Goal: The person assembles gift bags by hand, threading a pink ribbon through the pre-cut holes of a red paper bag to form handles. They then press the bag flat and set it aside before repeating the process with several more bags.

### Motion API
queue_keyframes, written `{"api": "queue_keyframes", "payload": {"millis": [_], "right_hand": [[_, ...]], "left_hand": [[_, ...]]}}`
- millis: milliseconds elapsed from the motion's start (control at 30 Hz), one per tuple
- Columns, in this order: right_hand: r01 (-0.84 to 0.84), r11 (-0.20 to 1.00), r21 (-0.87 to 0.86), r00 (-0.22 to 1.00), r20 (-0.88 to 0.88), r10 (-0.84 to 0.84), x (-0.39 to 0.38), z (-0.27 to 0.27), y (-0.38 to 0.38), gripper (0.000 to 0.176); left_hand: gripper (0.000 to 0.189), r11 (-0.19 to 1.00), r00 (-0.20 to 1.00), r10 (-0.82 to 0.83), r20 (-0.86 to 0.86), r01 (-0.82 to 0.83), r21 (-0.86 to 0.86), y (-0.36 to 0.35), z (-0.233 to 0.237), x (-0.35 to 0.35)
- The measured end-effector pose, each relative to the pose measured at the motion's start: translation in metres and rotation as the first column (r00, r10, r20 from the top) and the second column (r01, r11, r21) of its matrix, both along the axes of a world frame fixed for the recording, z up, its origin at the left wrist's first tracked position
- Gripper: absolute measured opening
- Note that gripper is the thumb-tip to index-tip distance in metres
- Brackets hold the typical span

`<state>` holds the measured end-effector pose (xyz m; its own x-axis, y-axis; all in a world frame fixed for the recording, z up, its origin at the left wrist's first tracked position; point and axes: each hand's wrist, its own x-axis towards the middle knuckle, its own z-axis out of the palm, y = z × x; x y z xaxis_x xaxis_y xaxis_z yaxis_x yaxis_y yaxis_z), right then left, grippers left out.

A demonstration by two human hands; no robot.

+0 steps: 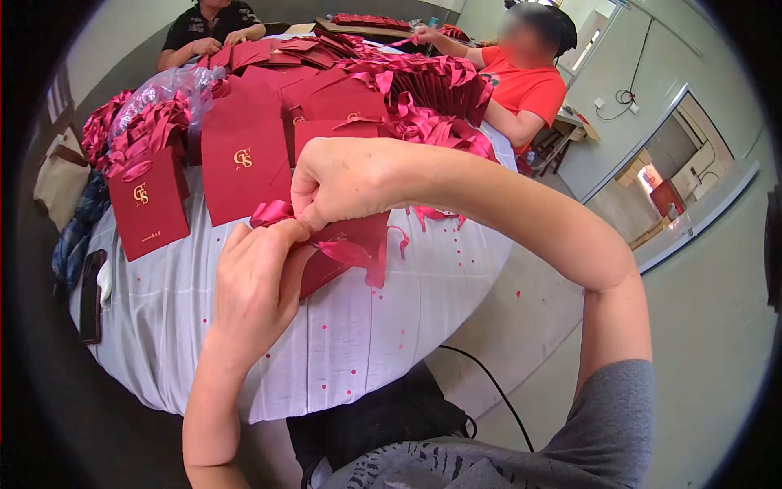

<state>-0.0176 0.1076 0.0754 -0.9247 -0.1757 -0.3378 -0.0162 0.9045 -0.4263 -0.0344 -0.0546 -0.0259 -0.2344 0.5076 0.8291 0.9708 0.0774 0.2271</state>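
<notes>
My left hand (259, 273) and my right hand (346, 181) meet over a dark red paper gift bag (324, 273) near the table's front. Fingers of both hands are pinched on a shiny pink-red ribbon (352, 253). One loop of it sticks out above my left fingers, and a loose end hangs to the right over the bag. My hands cover much of the bag and the exact spot where the ribbon is held. Just beyond them stands a larger red bag (243, 159) with gold letters, and another lettered bag (147, 204) is at the left.
Piles of red bags and ribbons cover the far side of the white-clothed table (179, 326). Clear plastic (167, 94) lies on the left heap. A phone (92, 297) rests at the left edge. Two people sit across, one in a red shirt (529, 77), one in black (216, 28).
</notes>
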Motion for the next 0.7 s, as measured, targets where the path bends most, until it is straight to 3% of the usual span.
{"api": "queue_keyframes", "payload": {"millis": [100, 167, 333, 433, 500, 567, 633, 667, 700], "right_hand": [[0.04, 0.992, -0.116, 0.998, -0.044, -0.046, 0.004, -0.01, 0.007, 0.017], [0.014, 0.957, -0.289, 0.983, -0.17, -0.066, 0.01, -0.015, 0.009, 0.016], [0.028, 0.93, -0.368, 0.967, -0.227, -0.118, 0.009, -0.028, 0.007, 0.015], [0.003, 0.906, -0.422, 0.907, -0.381, -0.181, 0.005, -0.024, 0.011, 0.018], [-0.01, 0.87, -0.492, 0.912, -0.362, -0.195, 0.001, -0.019, 0.012, 0.019], [0.003, 0.921, -0.39, 0.919, -0.362, -0.157, 0.003, -0.012, 0.011, 0.019], [-0.023, 0.834, -0.551, 0.899, -0.376, -0.224, -0.003, -0.012, 0.006, 0.02], [0.05, 0.782, -0.621, 0.915, -0.286, -0.285, -0.004, -0.008, 0.005, 0.02], [0.047, 0.78, -0.625, 0.916, -0.285, -0.284, -0.01, -0.012, 0.006, 0.02]], "left_hand": [[0.027, 1.0, 0.999, 0.002, 0.041, -0.002, 0.011, -0.001, 0.001, 0.002], [0.027, 1.0, 0.998, 0.008, 0.063, -0.009, 0.012, 0.0, 0.001, 0.002], [0.024, 0.997, 0.995, 0.036, 0.095, -0.042, 0.065, 0.002, -0.003, -0.002], [0.024, 0.999, 0.997, 0.002, 0.078, -0.005, 0.036, 0.0, -0.003, 0.002], [0.026, 0.997, 0.999, -0.021, 0.034, 0.019, 0.071, 0.004, -0.005, 0.003], [0.026, 0.997, 0.999, -0.001, 0.053, -0.003, 0.078, 0.005, -0.006, 0.002], [0.026, 0.997, 0.999, 0.0, 0.034, -0.002, 0.072, 0.005, -0.004, 0.002], [0.026, 0.998, 1.0, 0.002, 0.017, -0.003, 0.062, 0.004, -0.004, 0.002], [0.026, 0.998, 1.0, 0.006, 0.016, -0.007, 0.057, 0.004, -0.003, 0.002]]}}
